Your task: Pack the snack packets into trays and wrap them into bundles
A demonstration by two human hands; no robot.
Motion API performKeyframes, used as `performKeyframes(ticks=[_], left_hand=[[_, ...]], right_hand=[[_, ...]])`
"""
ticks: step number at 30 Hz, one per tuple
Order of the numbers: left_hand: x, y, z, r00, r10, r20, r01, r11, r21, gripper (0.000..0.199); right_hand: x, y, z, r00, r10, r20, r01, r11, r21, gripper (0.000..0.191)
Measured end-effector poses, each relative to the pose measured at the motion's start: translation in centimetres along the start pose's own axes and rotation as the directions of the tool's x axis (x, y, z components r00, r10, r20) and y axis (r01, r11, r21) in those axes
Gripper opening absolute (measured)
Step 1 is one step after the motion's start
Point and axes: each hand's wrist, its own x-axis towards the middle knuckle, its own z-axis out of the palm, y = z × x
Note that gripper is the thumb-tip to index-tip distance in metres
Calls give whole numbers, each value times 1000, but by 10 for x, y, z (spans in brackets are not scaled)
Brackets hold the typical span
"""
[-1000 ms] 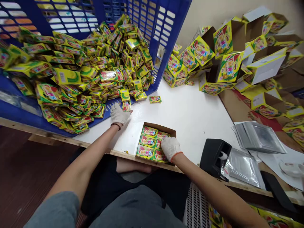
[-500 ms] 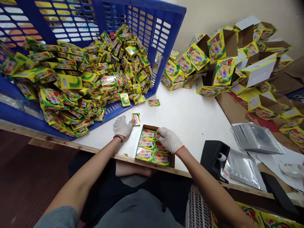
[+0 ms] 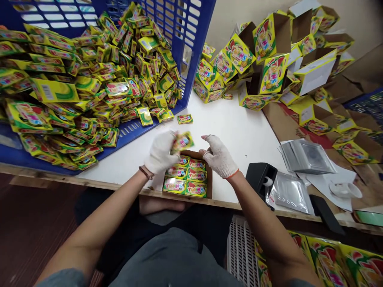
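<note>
My left hand (image 3: 163,153), in a white knit glove, is closed on a small yellow-green candy packet (image 3: 183,142), blurred by motion. The packet is held just above the far left corner of an open box (image 3: 210,179). Rows of like packets (image 3: 196,188) marked TWINS lie flat in that box, at the table's front edge. My right hand (image 3: 220,155), gloved too, is beside the box's far right corner. Its thumb and forefinger are apart, with nothing between them. Another packet (image 3: 184,118) lies alone on the white table (image 3: 223,123) beyond.
A blue crate (image 3: 194,52) heaped with packets fills the left. Open printed cartons (image 3: 273,75) are piled at the back right. At the right are a black tape dispenser (image 3: 259,179), clear plastic sleeves (image 3: 291,193) and a tape roll (image 3: 344,189). Below stands a white basket (image 3: 242,247).
My left hand has picked the packet up off the table and brought it right, over the box's corner. My right hand has lifted out of the box, its fingers now parted.
</note>
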Motion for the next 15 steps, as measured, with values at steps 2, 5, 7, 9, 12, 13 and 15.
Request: performKeyframes(ticks=[2,5,7,9,12,13,15], left_hand=[[-8,21,7,968,227,105,-223,973,-51,59],[-16,33,23,951,266,158,-259,964,-65,54],[-18,30,32,955,193,223,-197,980,-6,40],[-17,26,36,916,173,363,-215,973,79,25],[-10,32,41,817,221,533,-350,924,152,25],[-7,36,43,799,213,563,-365,915,173,26],[-3,45,49,784,157,601,-349,911,218,27]], right_hand=[[5,0,-4,995,-26,91,29,999,-24,44],[7,5,-8,960,53,274,-11,988,-153,26],[4,10,-9,941,195,277,-110,949,-296,23],[-1,12,-9,917,314,245,-195,890,-411,23],[-5,9,-6,883,394,255,-232,839,-492,25],[-4,8,-4,876,407,260,-234,828,-509,25],[-2,7,-2,864,432,259,-242,808,-537,27]])
